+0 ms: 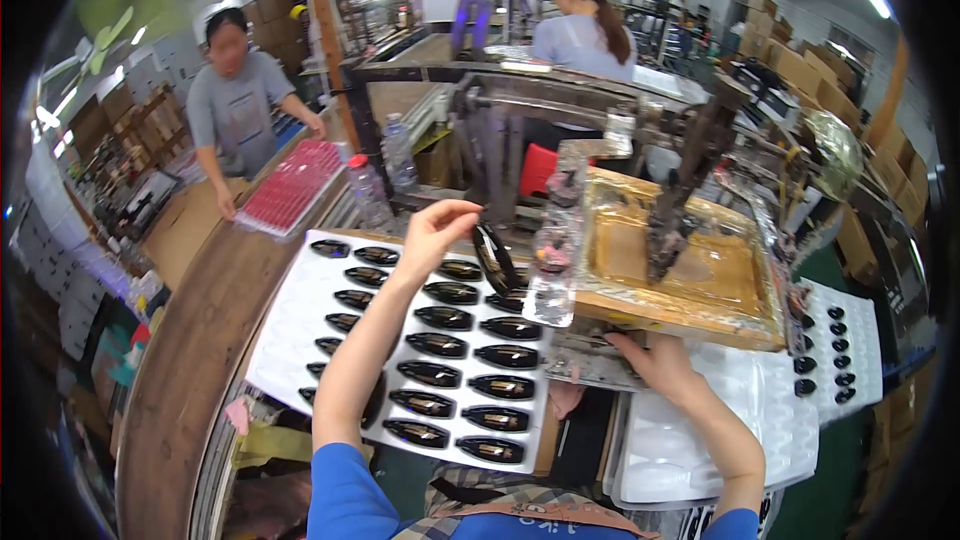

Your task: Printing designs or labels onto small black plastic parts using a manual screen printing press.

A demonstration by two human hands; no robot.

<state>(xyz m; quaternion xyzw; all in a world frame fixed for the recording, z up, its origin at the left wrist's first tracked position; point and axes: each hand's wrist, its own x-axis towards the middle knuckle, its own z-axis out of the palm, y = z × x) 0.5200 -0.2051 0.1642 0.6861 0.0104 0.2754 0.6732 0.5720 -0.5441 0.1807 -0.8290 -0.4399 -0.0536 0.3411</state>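
Near the centre of my view, my left hand (pixel 440 238) pinches one glossy black piece (pixel 493 258) by its upper end between thumb and forefinger; it hangs at a slant, lower tip toward 5 o'clock, and I take that end grip as a way to keep skin off its shiny face. The tip overlaps the pieces behind it, so I cannot tell whether it touches them. At 7 o'clock lies a white tray (pixel 282 348) with matching black pieces (pixel 437 345) in rows, each apart from its neighbours, likely so their polished surfaces do not rub. The brown wooden counter (pixel 160 410) curves past the tray toward 8 o'clock. At 3 o'clock a wooden frame (pixel 660 315) sits tilted, a dark upright tool (pixel 690 180) standing over its amber sheet. My right hand (pixel 660 368) reaches under the frame's near edge at 4 o'clock, perhaps to steady something; its fingers are partly hidden, so I cannot tell whether they grip. Just below that hand are pale trays (pixel 720 440), seemingly stacked to save room. At 10 o'clock a co-worker (pixel 245 110) handles a flat red load (pixel 292 188).
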